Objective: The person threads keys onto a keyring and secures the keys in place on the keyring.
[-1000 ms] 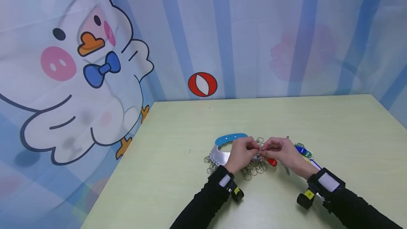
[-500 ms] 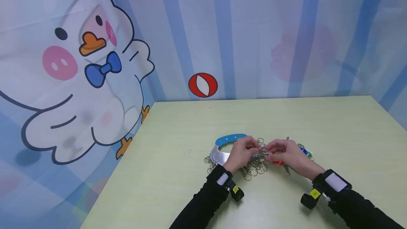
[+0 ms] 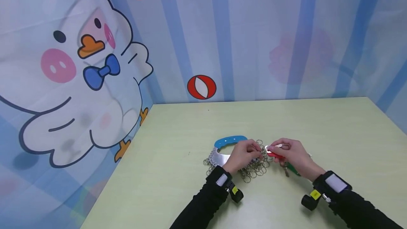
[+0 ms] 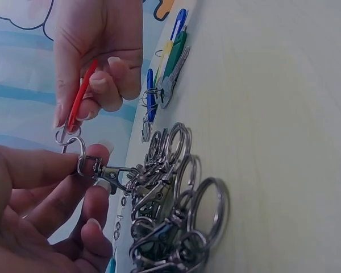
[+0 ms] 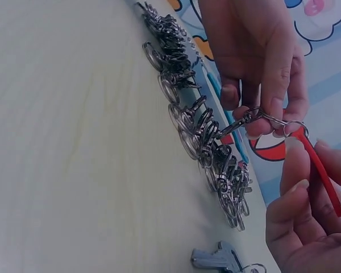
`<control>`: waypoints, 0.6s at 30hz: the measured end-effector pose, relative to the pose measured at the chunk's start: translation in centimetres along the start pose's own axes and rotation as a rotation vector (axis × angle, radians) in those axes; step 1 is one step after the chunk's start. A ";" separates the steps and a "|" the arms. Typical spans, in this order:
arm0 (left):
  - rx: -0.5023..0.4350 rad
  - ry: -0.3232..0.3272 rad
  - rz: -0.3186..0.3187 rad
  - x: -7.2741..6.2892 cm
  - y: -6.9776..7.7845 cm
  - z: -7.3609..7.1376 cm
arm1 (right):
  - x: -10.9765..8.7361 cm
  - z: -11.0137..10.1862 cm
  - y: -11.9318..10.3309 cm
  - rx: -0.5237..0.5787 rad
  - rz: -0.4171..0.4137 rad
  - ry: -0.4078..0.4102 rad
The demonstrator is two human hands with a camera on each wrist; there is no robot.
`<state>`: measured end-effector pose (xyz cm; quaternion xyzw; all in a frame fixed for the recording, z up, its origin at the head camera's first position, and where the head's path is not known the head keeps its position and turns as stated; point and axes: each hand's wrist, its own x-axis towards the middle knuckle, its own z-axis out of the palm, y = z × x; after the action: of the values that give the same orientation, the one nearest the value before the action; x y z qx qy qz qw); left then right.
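A silver plate [image 3: 219, 157] with a blue handle [image 3: 230, 139] lies on the table, fringed with several snap hooks and metal rings. My left hand [image 3: 243, 155] pinches a split ring [image 4: 82, 154] between thumb and finger. From that ring a snap hook [image 4: 112, 173] runs toward the ring cluster [image 4: 170, 193]. Facing it from the right, my right hand [image 3: 295, 156] grips a red key tag [image 5: 321, 170] between thumb and fingers. The tag's small ring [image 4: 66, 136] overlaps the split ring in the left wrist view. Fingers partly hide where the two rings meet.
Just past the ring cluster, blue [image 4: 179, 24], green [image 4: 176, 54] and yellow key tags lie on the table with a key [image 4: 176, 75]. A grey key [image 5: 216, 259] shows low in the right wrist view. A cartoon-printed cloth [image 3: 254, 38] stands behind the table's back edge.
My right hand has shifted slightly right, away from the left. The red tag, lower and partly hidden earlier, now sits higher between its fingers. My left hand has barely moved.
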<state>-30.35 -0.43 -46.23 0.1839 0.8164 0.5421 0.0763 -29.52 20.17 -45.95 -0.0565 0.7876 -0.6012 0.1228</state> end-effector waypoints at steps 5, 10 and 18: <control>0.009 -0.014 0.003 0.0 -0.1 0.0 | -0.1 0.1 0.1 -0.033 -0.021 0.004; 0.016 -0.025 0.011 0.0 -0.2 0.1 | 0.0 0.1 0.3 -0.058 -0.023 0.016; 0.035 -0.022 0.021 -0.1 -0.2 0.1 | 0.0 0.0 0.2 -0.076 -0.027 0.028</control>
<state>-30.32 -0.48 -46.45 0.1994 0.8231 0.5263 0.0763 -29.47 20.21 -46.16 -0.0634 0.8105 -0.5733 0.1014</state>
